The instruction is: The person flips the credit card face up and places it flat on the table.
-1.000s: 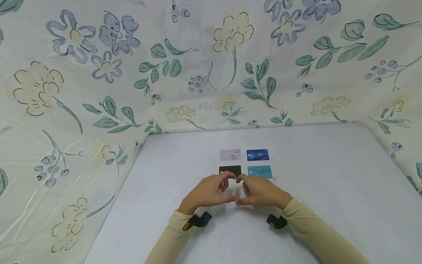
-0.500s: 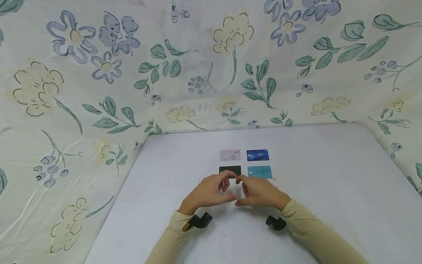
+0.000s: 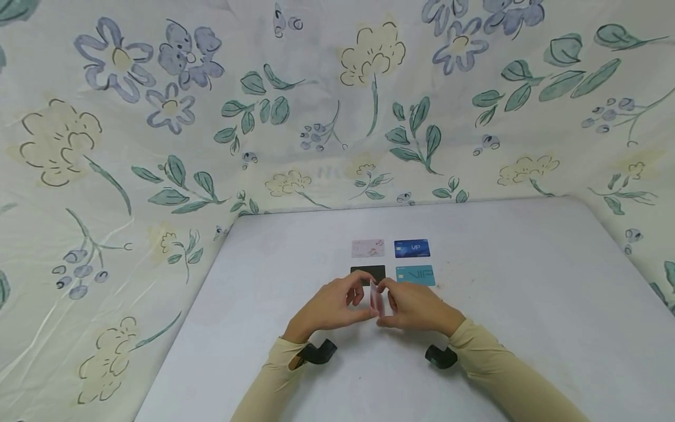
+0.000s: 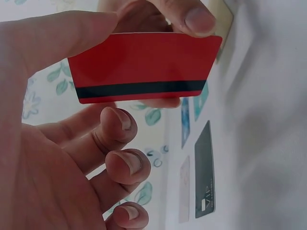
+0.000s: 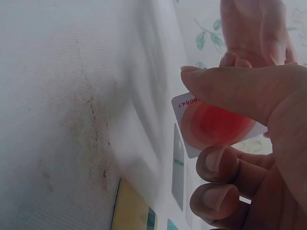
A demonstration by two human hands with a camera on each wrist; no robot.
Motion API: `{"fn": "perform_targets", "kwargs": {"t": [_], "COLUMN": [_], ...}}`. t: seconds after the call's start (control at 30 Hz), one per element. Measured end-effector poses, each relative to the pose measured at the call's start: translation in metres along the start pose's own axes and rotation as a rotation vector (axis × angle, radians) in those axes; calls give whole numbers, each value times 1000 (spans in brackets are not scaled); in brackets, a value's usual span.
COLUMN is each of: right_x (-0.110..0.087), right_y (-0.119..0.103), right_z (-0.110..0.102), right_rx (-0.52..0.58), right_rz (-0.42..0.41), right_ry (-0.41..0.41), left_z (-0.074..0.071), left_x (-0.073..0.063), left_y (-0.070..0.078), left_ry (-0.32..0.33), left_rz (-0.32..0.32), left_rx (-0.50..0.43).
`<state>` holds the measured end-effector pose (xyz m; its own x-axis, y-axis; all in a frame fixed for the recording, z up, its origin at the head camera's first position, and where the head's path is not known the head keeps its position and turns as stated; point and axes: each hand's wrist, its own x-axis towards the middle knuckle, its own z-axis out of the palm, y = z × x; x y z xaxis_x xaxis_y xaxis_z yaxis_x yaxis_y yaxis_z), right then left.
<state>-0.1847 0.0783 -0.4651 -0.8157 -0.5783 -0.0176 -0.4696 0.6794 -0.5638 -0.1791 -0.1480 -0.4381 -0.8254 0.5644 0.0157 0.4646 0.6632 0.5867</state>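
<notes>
Both hands hold one plastic card (image 3: 375, 299) upright above the table, in front of several flat cards. In the left wrist view the card (image 4: 144, 67) shows a red back with a black stripe; in the right wrist view its other face (image 5: 216, 124) is white with red circles and a printed number. My left hand (image 3: 334, 305) pinches it by thumb and index finger, the other fingers curled free. My right hand (image 3: 422, 305) pinches it too. Behind the hands lies a black card (image 3: 369, 271), partly covered, with a teal VIP card (image 3: 416, 276) beside it.
Farther back lie a pale pink card (image 3: 368, 248) and a blue VIP card (image 3: 412, 248). The white table (image 3: 501, 281) meets a flower-printed cloth (image 3: 316, 117) at its back and sides. Dark wrist straps with black mounts (image 3: 320, 351) sit on both wrists.
The held card has turned from edge-on, so its reddish face now shows at a slant in the head view. The left fingertips have shifted slightly left; the flat cards stay put.
</notes>
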Motion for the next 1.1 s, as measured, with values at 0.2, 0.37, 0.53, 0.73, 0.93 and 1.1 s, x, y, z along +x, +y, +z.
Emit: {"fn": "perform_targets", "kwargs": {"t": [0.2, 0.37, 0.53, 0.73, 0.93, 1.1], "right_x": [-1, -1, -2, -2, -4, -4], "right_y": [1, 1, -1, -3, -4, -4], "right_z": [-1, -1, -3, -4, -6, -6], "right_rx": [-11, -24, -36, -66, -73, -78], "right_rz": [-5, 0, 1, 0, 19, 44], "right_ry": [5, 11, 22, 28, 10, -16], "left_z": [-4, -8, -9, -11, -11, -11], "left_x": [-4, -7, -9, -12, -14, -16], "left_y": [-2, -5, -8, -9, -10, -13], "left_ry": [5, 18, 13, 14, 10, 10], "left_rz": [-25, -27, -44, -61, -93, -104], "left_rx": [-29, -40, -23, -4, 32, 65]}}
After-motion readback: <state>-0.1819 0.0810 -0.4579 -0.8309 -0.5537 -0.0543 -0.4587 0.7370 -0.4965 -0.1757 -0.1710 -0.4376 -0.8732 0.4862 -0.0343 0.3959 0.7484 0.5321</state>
